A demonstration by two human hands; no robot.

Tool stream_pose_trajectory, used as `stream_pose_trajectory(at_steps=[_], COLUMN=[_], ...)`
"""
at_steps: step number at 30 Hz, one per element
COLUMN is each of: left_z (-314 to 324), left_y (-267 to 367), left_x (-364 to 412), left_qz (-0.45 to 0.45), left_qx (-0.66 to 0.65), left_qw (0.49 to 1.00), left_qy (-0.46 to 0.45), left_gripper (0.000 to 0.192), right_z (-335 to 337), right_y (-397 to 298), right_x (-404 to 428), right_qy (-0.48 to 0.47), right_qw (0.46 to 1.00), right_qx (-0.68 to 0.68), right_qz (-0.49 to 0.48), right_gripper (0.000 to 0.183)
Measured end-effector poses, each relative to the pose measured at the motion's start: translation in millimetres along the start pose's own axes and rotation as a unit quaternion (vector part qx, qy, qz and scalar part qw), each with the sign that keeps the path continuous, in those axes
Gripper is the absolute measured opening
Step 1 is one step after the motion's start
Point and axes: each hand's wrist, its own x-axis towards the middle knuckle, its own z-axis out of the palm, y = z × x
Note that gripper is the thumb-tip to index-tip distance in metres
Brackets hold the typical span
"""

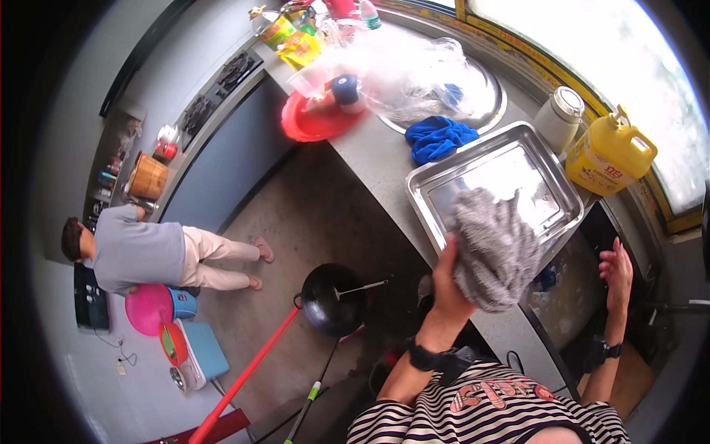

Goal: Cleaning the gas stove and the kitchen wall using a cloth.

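My left hand (452,288) grips a bunched grey towel (493,250), which hangs over the near side of a rectangular stainless steel tray (424,205). The tray rests on the grey counter, and its inner surface is shiny with some patches on it. My right hand (617,272) holds nothing. Its fingers are raised, beside a dark-edged sink (574,288) with cloudy, sudsy water in it. Part of the tray's floor is hidden behind the towel.
A blue cloth (438,139), clear plastic bags (410,72), a red basin (316,119), a lidded container (560,116) and a yellow detergent jug (613,150) surround the tray. A black wok (333,299) is low down near a red pole (249,366). Another person (138,247) stands at left.
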Motion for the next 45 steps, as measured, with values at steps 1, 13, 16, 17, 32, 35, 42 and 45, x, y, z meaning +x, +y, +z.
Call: stream_pose_trajectory(at_steps=[1, 13, 16, 17, 32, 35, 42, 45], left_z=[-7.5, -84.2, -90.9, -100.7, -121.6, -118.2, -80.6, -77.3], left_y=[14.9, 247.5, 285.7, 292.1, 309.3, 309.4, 329.0, 349.2], left_x=[-16.2, -194.2, -215.3, -213.9, -112.0, -90.0, -36.0, -4.1], left_qz=[0.043, 0.500, 0.553, 0.548, 0.437, 0.406, 0.374, 0.338], left_qx=[0.025, 0.047, 0.049, 0.044, -0.118, -0.105, -0.038, -0.032], left_qw=[0.998, 0.851, 0.811, 0.814, 0.878, 0.896, 0.922, 0.939], left_qy=[0.039, 0.152, 0.185, 0.186, 0.154, 0.145, 0.090, 0.051], left_gripper=[0.058, 0.048, 0.048, 0.048, 0.045, 0.046, 0.047, 0.046], right_z=[-4.2, 50.9, 111.2, 125.7, 102.3, 92.8, 91.9, 105.9], right_y=[5.0, -18.6, -33.8, -37.4, -34.3, -13.4, 3.2, -15.4], right_x=[-8.6, -50.2, -48.1, -49.3, -20.3, -28.1, -64.7, -100.0], right_qy=[0.012, 0.076, 0.026, 0.015, 0.099, 0.116, 0.193, 0.062], right_qw=[0.999, 0.995, 0.998, 0.999, 0.991, 0.992, 0.979, 0.992], right_qx=[-0.022, -0.068, -0.053, -0.041, -0.076, -0.050, -0.033, -0.097], right_qz=[0.038, 0.019, -0.009, -0.028, -0.041, 0.001, 0.054, 0.053], right_gripper=[0.042, 0.039, 0.039, 0.040, 0.044, 0.045, 0.042, 0.040])
